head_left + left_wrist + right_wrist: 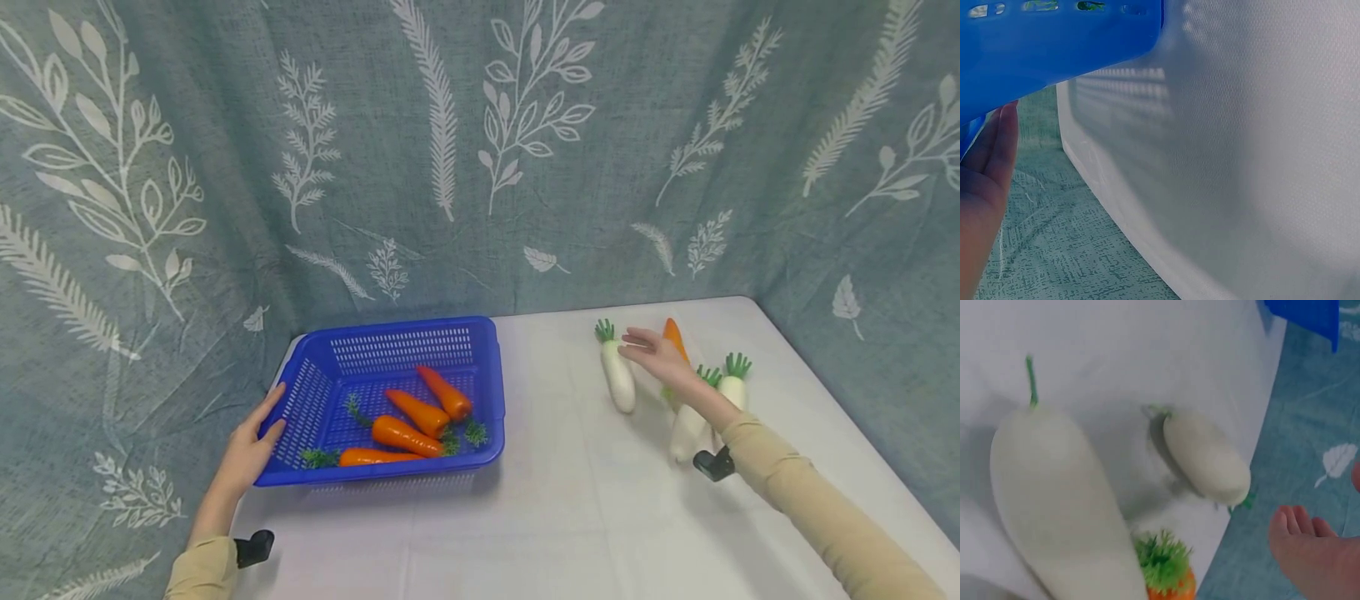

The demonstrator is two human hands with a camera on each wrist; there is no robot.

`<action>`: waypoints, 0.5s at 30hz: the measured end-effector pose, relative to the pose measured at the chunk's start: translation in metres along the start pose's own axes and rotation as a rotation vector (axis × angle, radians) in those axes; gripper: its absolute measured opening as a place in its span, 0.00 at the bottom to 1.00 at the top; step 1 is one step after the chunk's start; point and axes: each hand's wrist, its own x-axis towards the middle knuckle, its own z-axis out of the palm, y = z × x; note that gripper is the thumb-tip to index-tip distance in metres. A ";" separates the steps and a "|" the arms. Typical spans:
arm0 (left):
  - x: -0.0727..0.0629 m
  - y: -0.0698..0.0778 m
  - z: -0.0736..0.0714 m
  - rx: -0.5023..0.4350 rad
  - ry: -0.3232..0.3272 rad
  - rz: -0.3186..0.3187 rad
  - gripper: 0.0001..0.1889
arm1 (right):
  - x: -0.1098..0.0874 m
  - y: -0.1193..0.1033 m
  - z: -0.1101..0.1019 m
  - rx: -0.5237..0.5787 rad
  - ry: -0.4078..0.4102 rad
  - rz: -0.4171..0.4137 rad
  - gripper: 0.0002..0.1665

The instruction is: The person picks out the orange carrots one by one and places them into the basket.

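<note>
My left hand [251, 442] holds the left side of a blue plastic basket [495, 400], thumb over the rim. In the left wrist view its straight fingers [1004, 144] reach up to the basket's outer side. Several carrots [405, 435] with leafy green tops lie inside the basket. To the right, my right hand [663, 358] hovers with fingers extended and nothing in it. Its fingertips overlap a white radish [618, 379] in the head view. Beneath the hand and forearm lie an orange carrot [675, 336] and two more white radishes [686, 433], partly hidden.
A white cloth [540, 517] covers the table. Grey-green curtains [465, 167] with white leaf prints hang behind and at both sides. Dark wrist mounts [714, 464] sit under both sleeves. The table's right edge slants down beside the radishes.
</note>
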 end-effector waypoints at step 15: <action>0.005 0.001 -0.004 -0.009 -0.014 0.000 0.29 | 0.002 0.018 -0.036 0.028 0.129 0.104 0.43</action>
